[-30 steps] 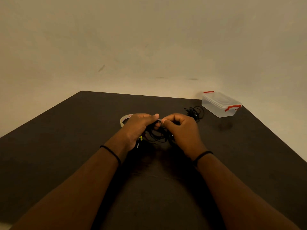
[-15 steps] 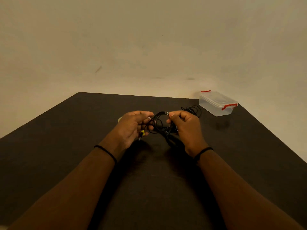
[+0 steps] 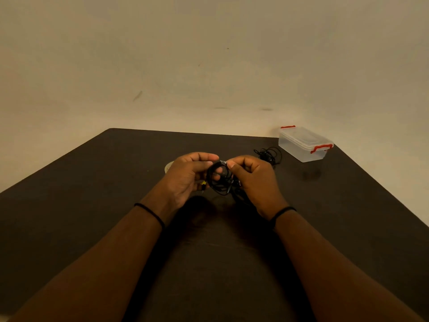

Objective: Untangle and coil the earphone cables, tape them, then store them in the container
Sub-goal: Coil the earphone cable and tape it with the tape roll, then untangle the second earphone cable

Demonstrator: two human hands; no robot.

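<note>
A coil of black earphone cable [image 3: 219, 180] hangs between both hands above the middle of the dark table [image 3: 92, 194]. My left hand [image 3: 188, 176] grips its left side, with a small yellow part showing by the palm. My right hand [image 3: 253, 180] pinches the top of the coil, where a small pale piece of tape shows at the fingertips. A second bundle of black earphone cable [image 3: 269, 155] lies on the table behind my right hand. The clear lidded container [image 3: 304, 144] with red clips stands at the far right corner. A tape roll [image 3: 169, 166] peeks out behind my left hand.
The table's far edge meets a plain beige wall. Its right edge runs diagonally close past the container. Both wrists carry thin black bands.
The hands have lifted the coil slightly and drawn closer together, fingertips now meeting at the coil's top. The view shifted a little; nothing else moved.
</note>
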